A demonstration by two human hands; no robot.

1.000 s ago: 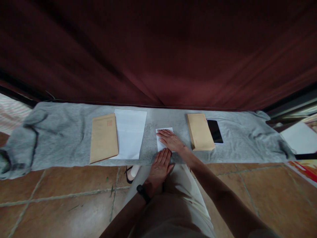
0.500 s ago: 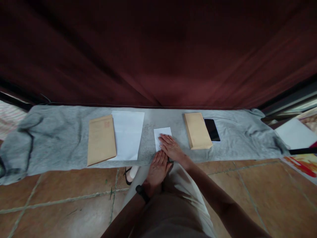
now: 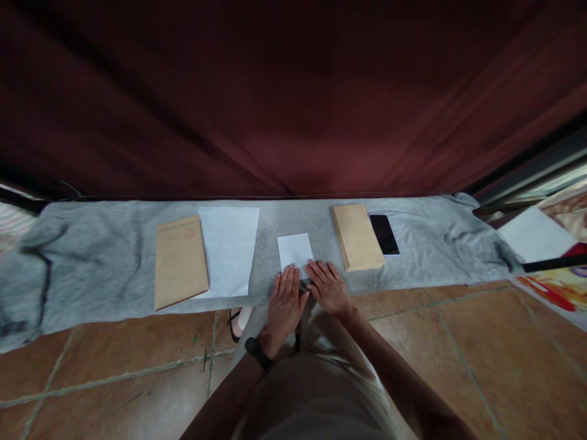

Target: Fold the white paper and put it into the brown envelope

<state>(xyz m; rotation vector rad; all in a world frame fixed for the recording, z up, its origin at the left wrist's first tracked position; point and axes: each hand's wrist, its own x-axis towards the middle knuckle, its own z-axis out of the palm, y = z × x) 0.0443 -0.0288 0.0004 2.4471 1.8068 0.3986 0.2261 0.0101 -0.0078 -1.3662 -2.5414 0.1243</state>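
Observation:
A small folded white paper lies on a grey cloth spread over a low surface. My left hand lies flat with fingers stretched out, fingertips at the paper's near left edge. Beside it my right hand lies flat, fingers apart, just touching the paper's near right corner. Neither hand holds anything. A black band sits on my left wrist.
Left of the paper lie a brown envelope and a white sheet. To the right are a stack of brown envelopes and a dark phone. A dark red curtain hangs behind. Brown tiled floor lies below.
My right hand has slid back off the top of the folded paper to its near edge. My left hand stayed at the near edge. The paper is now mostly uncovered.

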